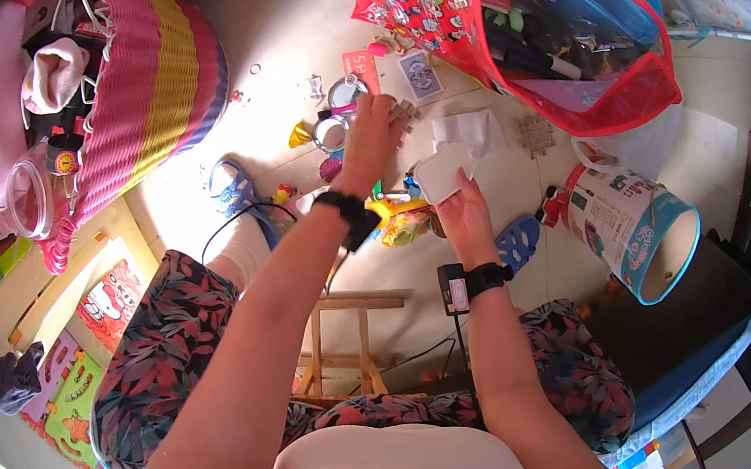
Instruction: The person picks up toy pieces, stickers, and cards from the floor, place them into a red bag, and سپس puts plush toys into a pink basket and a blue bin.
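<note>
My right hand holds a flat white square case by its near edge, thumb on top. My left hand reaches over small things on the floor, fingers pointing away from me; what is under the fingers is hidden. Right beside its fingers is a tan, jagged-edged piece. Just beyond lie a round silver-rimmed item, a red card and a playing card. A silver ring-shaped item sits left of the hand. A white cloth or tissue lies beyond the case.
A striped woven basket stands at the left, full of things. A red-edged clear bag stands at the right, near a tipped cardboard tub. Between my legs is a wooden stool. Another tan jagged piece lies on the floor.
</note>
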A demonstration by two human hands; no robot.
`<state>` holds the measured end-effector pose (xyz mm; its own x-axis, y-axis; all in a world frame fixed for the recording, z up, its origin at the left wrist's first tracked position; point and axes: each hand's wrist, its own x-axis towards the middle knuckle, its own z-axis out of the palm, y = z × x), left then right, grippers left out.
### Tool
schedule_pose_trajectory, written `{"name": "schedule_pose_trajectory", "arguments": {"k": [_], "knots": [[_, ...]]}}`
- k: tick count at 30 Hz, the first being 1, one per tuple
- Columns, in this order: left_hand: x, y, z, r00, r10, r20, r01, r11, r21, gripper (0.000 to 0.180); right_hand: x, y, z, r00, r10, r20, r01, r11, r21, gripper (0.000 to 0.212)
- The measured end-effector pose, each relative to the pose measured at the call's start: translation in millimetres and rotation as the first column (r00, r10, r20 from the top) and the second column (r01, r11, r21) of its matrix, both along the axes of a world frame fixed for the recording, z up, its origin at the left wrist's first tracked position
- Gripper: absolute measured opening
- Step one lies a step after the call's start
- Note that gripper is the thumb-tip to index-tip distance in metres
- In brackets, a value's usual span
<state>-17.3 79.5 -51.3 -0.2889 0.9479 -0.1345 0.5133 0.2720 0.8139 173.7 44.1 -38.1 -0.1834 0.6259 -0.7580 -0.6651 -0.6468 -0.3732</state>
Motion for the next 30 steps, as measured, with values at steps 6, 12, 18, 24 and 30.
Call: {"name": "schedule_pose_trajectory", "arguments": {"k": [6,12,18,24,30], "knots": [[18,-47,34,0.864,0.183,0.469,-0.092,0.974,-0.209,0.027,-28,5,16,0.987,0.136,-0.087,-0.126,0.986,0.109,0.041],[-47,8,-18,0.848,0.169,-0.503,-0.177,0.984,0.033,0.043,-15,6,7,0.994,0.093,0.063,-0.099,0.99,0.098,0.041],[-65,9,-34,0.838,-0.069,-0.541,-0.076,0.968,-0.24,0.033,-18,13,10,0.988,0.147,0.037,-0.151,0.981,0.118,0.045],[-57,-30,20,0.895,0.292,-0.338,-0.243,0.953,0.179,0.014,-21,16,19,0.991,0.077,-0.112,-0.073,0.997,0.033,0.041],[-47,-31,85,0.368,0.555,0.746,-0.333,0.827,-0.452,0.016,-36,14,43,0.926,0.205,-0.315,-0.187,0.978,0.089,0.04]]}}
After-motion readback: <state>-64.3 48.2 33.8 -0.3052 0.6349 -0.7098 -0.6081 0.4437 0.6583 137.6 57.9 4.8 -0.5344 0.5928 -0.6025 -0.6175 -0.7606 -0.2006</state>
